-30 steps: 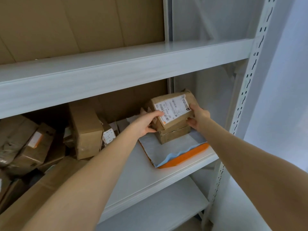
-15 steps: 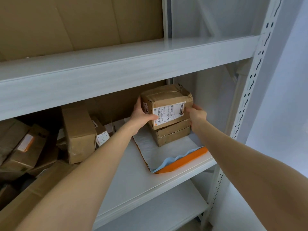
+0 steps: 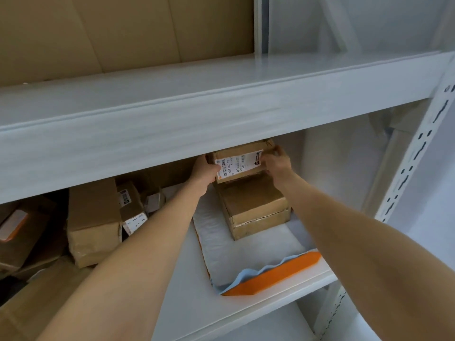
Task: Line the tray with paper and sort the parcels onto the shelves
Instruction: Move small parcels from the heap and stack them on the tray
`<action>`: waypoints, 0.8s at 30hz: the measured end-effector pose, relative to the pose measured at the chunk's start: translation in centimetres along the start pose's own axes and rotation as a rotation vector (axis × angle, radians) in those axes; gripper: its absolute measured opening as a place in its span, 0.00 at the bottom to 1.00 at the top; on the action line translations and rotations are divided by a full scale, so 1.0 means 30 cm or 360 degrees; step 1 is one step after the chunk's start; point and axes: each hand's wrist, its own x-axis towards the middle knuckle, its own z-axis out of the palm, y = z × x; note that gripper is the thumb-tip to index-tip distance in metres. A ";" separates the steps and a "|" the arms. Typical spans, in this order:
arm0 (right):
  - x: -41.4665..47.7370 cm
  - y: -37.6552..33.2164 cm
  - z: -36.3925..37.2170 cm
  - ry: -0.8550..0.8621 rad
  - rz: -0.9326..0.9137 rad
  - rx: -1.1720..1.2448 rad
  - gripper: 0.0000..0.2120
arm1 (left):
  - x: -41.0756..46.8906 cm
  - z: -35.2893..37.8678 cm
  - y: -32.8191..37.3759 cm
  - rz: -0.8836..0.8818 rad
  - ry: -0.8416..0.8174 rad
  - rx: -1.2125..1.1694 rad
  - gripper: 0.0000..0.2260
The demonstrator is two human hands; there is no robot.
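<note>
A brown cardboard parcel with a white barcode label (image 3: 240, 164) is held up just under the upper shelf, label toward me. My left hand (image 3: 205, 171) grips its left side and my right hand (image 3: 277, 163) grips its right side. Below it, two stacked brown parcels (image 3: 256, 209) sit in an orange tray (image 3: 275, 276) lined with pale paper (image 3: 246, 257) on the middle shelf (image 3: 192, 303). The held parcel's top is hidden behind the upper shelf's front edge.
The upper white shelf (image 3: 221, 107) runs across the view with a large cardboard sheet (image 3: 123, 33) behind it. Several brown parcels (image 3: 93, 222) pile up at the left of the middle shelf. A perforated white upright (image 3: 416, 156) stands at the right.
Both hands have lifted the labelled parcel off the stack, higher and farther back, up to the underside of the upper shelf. The two lower parcels stayed in the tray.
</note>
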 end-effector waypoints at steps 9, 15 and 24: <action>0.120 0.083 0.003 -0.0137 0.0065 -0.0331 0.26 | 0.123 0.051 -0.090 -0.0047 0.0038 0.0148 0.35; 0.143 0.103 -0.025 -0.0119 0.0010 -0.0541 0.31 | 0.126 0.080 -0.095 -0.0036 0.0017 0.0230 0.37; 0.123 0.094 -0.037 -0.0149 0.0042 -0.0668 0.38 | 0.130 0.098 -0.104 -0.0133 -0.0032 0.0295 0.29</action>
